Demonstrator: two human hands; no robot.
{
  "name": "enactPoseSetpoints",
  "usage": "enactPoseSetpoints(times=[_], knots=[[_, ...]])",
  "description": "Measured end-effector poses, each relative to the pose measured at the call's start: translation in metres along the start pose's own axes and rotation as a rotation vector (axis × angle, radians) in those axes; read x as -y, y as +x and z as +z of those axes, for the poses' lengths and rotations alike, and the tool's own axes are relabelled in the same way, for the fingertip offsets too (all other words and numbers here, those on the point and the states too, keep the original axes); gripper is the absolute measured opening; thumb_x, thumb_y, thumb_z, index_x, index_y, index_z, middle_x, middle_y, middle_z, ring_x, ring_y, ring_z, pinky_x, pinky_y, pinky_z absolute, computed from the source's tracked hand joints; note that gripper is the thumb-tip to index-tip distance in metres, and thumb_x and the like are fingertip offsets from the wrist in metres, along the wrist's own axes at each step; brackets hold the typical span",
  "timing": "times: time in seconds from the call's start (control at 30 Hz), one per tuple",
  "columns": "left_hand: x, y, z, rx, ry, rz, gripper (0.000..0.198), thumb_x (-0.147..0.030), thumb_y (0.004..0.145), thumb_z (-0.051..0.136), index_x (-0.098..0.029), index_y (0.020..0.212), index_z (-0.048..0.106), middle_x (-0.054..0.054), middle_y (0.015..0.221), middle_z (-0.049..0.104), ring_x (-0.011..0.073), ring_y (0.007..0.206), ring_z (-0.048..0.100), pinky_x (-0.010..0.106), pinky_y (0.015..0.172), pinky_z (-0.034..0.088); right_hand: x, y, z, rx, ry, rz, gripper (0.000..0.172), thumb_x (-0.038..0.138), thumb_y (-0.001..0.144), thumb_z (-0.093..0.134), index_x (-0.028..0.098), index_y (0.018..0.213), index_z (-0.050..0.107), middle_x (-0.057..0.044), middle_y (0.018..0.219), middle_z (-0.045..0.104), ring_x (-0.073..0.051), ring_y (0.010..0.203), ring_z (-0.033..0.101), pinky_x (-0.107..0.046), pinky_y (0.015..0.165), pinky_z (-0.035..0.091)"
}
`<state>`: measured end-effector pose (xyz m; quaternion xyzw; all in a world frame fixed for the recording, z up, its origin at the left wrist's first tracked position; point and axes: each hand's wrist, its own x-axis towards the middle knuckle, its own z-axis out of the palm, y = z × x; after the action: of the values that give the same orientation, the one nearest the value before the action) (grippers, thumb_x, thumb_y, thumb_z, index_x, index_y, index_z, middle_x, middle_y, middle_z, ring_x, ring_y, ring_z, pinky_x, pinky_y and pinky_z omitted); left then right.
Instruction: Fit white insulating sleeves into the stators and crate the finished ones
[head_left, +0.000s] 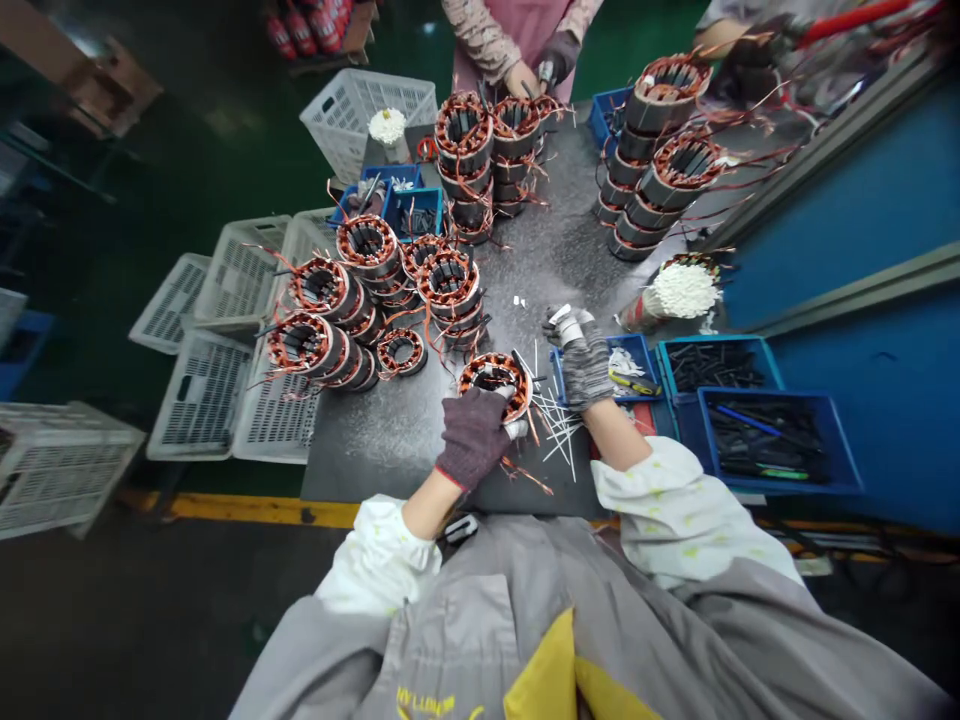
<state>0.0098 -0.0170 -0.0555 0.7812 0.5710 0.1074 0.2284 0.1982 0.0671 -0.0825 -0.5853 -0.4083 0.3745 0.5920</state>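
My left hand (480, 425), in a dark purple glove with white-wrapped fingertips, grips the near rim of a stator (526, 376) with copper windings on the grey table. My right hand (581, 350), in a grey striped glove, is raised to the right of it over a small blue tray (652, 370). Its fingers are curled, with white wrapping on them; whether a small white piece sits between the fingertips I cannot make out. Thin white sticks (556, 425) lie scattered between my hands, beside copper lead wires (527, 476). In the tray are white bits and a yellow-handled cutter (634, 383).
Stacked stators (450, 280) stand at the left, others (645, 200) at the back right. A bundle of white sticks (682, 290) and blue bins (780, 440) of black strips are at my right. White crates (202, 395) flank the table's left. A co-worker's hands (536, 75) work opposite.
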Motion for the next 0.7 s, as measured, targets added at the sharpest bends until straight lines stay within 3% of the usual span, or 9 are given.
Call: enactPoseSetpoints(times=[0.1,0.2,0.27,0.3,0.4,0.47,0.57,0.63,0.7], knots=[[0.029,0.007,-0.017,-0.039,-0.450,-0.084,0.051,-0.050,0.080,0.074,-0.022,0.122,0.069,0.007,0.112,0.077,0.0268,0.103,0.071,0.042,0.094,0.056,0.002,-0.015,-0.009,0.015,-0.071,-0.066,0.044,0.062,0.090,0.059,0.021,0.100,0.070,-0.005,0.095,0.074,-0.019,0.087,0.066,-0.039,0.090,0.054],[0.069,-0.005,-0.038,-0.169,-0.727,-0.176,0.052,-0.057,0.084,0.066,-0.019,0.120,0.068,0.006,0.107,0.077,0.0229,0.090,0.072,0.036,0.083,0.059,-0.003,-0.028,-0.035,0.052,-0.280,-0.070,0.038,0.056,0.094,0.056,0.021,0.094,0.071,-0.006,0.091,0.075,-0.021,0.085,0.067,-0.039,0.087,0.054],[0.092,-0.017,-0.039,-0.222,-0.603,-0.265,0.054,-0.055,0.084,0.066,-0.020,0.125,0.065,0.006,0.114,0.076,0.0245,0.098,0.071,0.037,0.088,0.058,-0.005,-0.036,-0.047,0.120,-0.479,-0.130,0.037,0.051,0.096,0.052,0.020,0.093,0.072,-0.008,0.090,0.075,-0.023,0.084,0.067,-0.040,0.085,0.053],[0.102,-0.022,-0.035,-0.198,-0.462,-0.319,0.055,-0.053,0.085,0.066,-0.021,0.130,0.063,0.007,0.121,0.074,0.0254,0.106,0.070,0.038,0.093,0.056,-0.005,-0.040,-0.048,0.214,-0.582,-0.194,0.035,0.047,0.096,0.052,0.019,0.094,0.073,-0.009,0.093,0.075,-0.024,0.087,0.067,-0.041,0.087,0.053],[0.123,-0.030,-0.005,0.007,-0.011,-0.457,0.055,-0.049,0.085,0.067,-0.023,0.133,0.062,0.010,0.134,0.069,0.0298,0.124,0.063,0.042,0.104,0.049,-0.001,-0.049,-0.033,0.692,-0.876,-0.415,0.035,0.043,0.093,0.058,0.017,0.110,0.075,-0.014,0.119,0.073,-0.029,0.105,0.064,-0.045,0.098,0.046],[0.131,-0.032,0.017,0.127,0.140,-0.498,0.052,-0.045,0.082,0.071,-0.021,0.128,0.066,0.014,0.132,0.069,0.0351,0.126,0.061,0.048,0.104,0.046,0.003,-0.054,-0.014,0.944,-1.055,-0.484,0.043,0.048,0.091,0.063,0.018,0.120,0.074,-0.015,0.134,0.068,-0.032,0.112,0.060,-0.047,0.100,0.042],[0.133,-0.035,0.033,0.172,0.191,-0.510,0.046,-0.038,0.082,0.070,-0.017,0.123,0.069,0.020,0.121,0.072,0.0398,0.118,0.063,0.056,0.100,0.045,0.002,-0.063,0.011,1.017,-1.183,-0.455,0.039,0.052,0.094,0.060,0.020,0.108,0.078,-0.013,0.125,0.071,-0.032,0.110,0.058,-0.047,0.097,0.041],[0.125,-0.036,0.029,0.152,0.212,-0.487,0.047,-0.038,0.089,0.062,-0.019,0.132,0.064,0.019,0.125,0.070,0.0376,0.121,0.061,0.055,0.102,0.044,-0.003,-0.073,0.019,0.978,-1.178,-0.414,0.033,0.045,0.099,0.055,0.022,0.097,0.079,-0.012,0.112,0.074,-0.031,0.108,0.058,-0.046,0.096,0.041],[0.110,-0.031,0.018,0.082,0.203,-0.389,0.047,-0.038,0.096,0.053,-0.024,0.141,0.058,0.013,0.131,0.067,0.0315,0.125,0.057,0.048,0.107,0.042,-0.011,-0.089,0.020,0.941,-1.164,-0.398,0.034,0.039,0.101,0.049,0.022,0.098,0.078,-0.012,0.110,0.074,-0.031,0.109,0.059,-0.048,0.097,0.041]])
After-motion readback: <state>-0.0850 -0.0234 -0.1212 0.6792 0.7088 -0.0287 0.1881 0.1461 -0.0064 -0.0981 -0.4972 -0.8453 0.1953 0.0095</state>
